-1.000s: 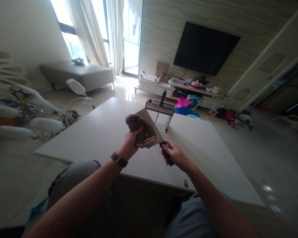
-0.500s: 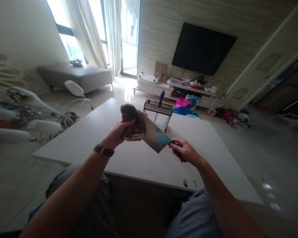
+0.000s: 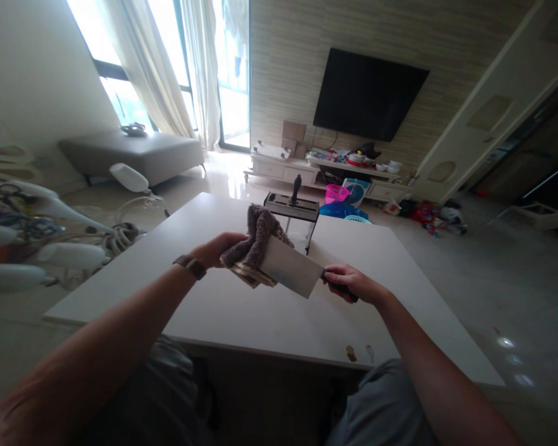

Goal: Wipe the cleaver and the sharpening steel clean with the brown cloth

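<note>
Since the earlier frame, the cloth [image 3: 255, 238] is sitting farther right and nearer, folding over the left end of the knife [image 3: 291, 269], and the left thumb is no longer showing on top. The left hand [image 3: 221, 248] is gripping the cloth from the left, its fingers mostly hiding behind the pile; the right hand [image 3: 351, 282] is curling tightly around the black handle [image 3: 344, 290]. Both are hanging above the surface [image 3: 376, 260], just on the near side of the stand [image 3: 283, 209]. The step in hand is apparently wiping the blade. Another stroke would be calling for a steady right hand, with the left keeping padding between fingers and edge. The forearms are reaching in from near left and near right, converging, and the knife is tilting down toward the right.
</note>
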`<action>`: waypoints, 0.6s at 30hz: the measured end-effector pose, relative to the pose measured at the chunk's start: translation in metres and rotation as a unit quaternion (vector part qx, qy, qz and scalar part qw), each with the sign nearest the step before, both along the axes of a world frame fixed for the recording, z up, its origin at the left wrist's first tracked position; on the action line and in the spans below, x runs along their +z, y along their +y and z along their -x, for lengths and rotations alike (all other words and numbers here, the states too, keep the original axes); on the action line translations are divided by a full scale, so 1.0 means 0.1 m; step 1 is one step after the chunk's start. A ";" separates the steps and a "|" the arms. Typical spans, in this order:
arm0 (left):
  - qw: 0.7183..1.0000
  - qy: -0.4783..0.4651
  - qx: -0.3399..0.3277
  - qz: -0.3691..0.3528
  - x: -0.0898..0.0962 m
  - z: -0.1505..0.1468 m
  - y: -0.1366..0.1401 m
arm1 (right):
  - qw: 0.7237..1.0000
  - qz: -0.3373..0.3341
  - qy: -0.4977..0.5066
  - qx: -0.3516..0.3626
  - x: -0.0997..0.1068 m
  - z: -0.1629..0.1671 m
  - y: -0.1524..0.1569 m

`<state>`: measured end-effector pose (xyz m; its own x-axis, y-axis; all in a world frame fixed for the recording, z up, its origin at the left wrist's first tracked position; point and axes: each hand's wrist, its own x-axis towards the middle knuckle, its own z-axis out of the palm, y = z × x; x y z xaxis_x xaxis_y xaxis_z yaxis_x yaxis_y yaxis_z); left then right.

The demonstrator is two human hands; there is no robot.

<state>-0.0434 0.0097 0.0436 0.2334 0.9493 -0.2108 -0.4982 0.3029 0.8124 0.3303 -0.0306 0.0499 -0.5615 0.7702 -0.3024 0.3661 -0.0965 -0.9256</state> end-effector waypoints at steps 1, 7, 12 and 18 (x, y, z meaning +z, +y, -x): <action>0.998 0.018 -0.056 0.017 -0.02 0.00 0.01 | 1.000 0.000 -0.002 0.004 -0.01 0.01 0.02; 0.974 0.092 -0.205 0.027 -0.33 -0.10 -0.01 | 0.998 0.016 -0.053 0.025 -0.14 0.10 0.02; 0.972 0.140 -0.187 0.020 -0.48 -0.26 -0.11 | 0.996 0.022 -0.088 0.028 -0.23 0.07 -0.04; 0.982 0.164 -0.088 -0.015 -0.37 -0.34 -0.18 | 0.995 0.022 -0.089 0.035 -0.17 0.02 -0.09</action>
